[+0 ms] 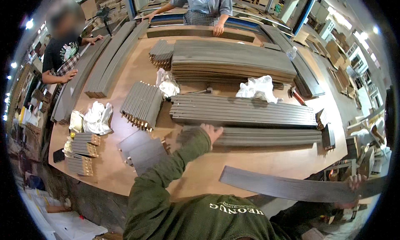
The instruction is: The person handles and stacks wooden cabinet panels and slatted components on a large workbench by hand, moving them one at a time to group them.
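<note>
My left hand (213, 133) reaches across the table onto the lower row of long grey strips (271, 136). Its fingers look extended and lie near the left end of that row, somewhat blurred. Just beyond them lies another row of long grey slats (246, 111). At the lower right, my right hand (355, 182) is closed around a long flat grey board (283, 186). The board's left end lies over the table's near edge, and its other end runs off to the right. Beside my left forearm are flat grey panels (146, 151), partly covered by the sleeve.
A wooden-topped table (200, 173) carries a tall board stack (233, 58), bundled short slats (142, 104), smaller blocks (83, 154), white cloths (256, 89) and a red-handled tool (298, 96). One person (204, 6) stands at the far side, another (62, 52) at the left, hands on boards.
</note>
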{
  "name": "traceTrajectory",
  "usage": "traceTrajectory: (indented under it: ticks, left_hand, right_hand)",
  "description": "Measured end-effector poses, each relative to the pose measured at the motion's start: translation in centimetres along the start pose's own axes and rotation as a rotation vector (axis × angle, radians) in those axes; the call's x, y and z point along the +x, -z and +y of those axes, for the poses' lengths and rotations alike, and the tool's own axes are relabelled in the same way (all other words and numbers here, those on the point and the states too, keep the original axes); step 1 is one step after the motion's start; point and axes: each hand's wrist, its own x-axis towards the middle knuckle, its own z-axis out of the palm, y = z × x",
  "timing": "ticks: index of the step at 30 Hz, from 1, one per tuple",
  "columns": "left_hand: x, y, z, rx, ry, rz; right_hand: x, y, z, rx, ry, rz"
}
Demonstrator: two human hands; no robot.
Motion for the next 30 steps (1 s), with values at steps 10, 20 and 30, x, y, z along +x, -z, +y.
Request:
traceTrajectory:
  ticks: [10,20,30]
  left_hand:
    - [-1.8,-3.1,-2.0,-0.097,0.290,0.709]
    - [-6.1,-0.6,6.2,-0.384,-0.103,0.183]
    - [-6.1,-2.0,1.6,-0.139,0.123,0.766]
  right_hand:
    - [-8.6,2.1,10.1,-0.097,0.031,0.606]
    - [-10.6,1.8,23.4,-0.012,-0.084,1.393]
    - [-13.5,5.6,28.7,-0.007,-0.744,1.115]
